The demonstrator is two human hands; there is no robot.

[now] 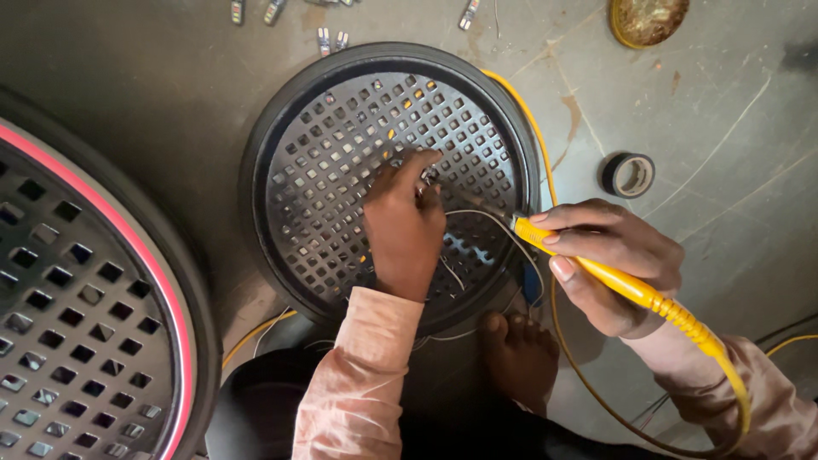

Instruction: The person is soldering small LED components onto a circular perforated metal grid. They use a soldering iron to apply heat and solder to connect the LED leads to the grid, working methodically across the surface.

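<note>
Soldering iron, yellow, sits gripped in the right hand at the round grille's edge while left hand fingers pinch a thin wire mid-grille, a joining step seemingly needing a steady tip.

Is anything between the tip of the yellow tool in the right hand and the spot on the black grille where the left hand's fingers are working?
Nothing solid. The yellow tool in the right hand sits at the grille's right edge; only a thin wire arcs across the gap toward the left hand.

Grey, scratched and stained concrete floor under soft, even light, darker at left.
</note>
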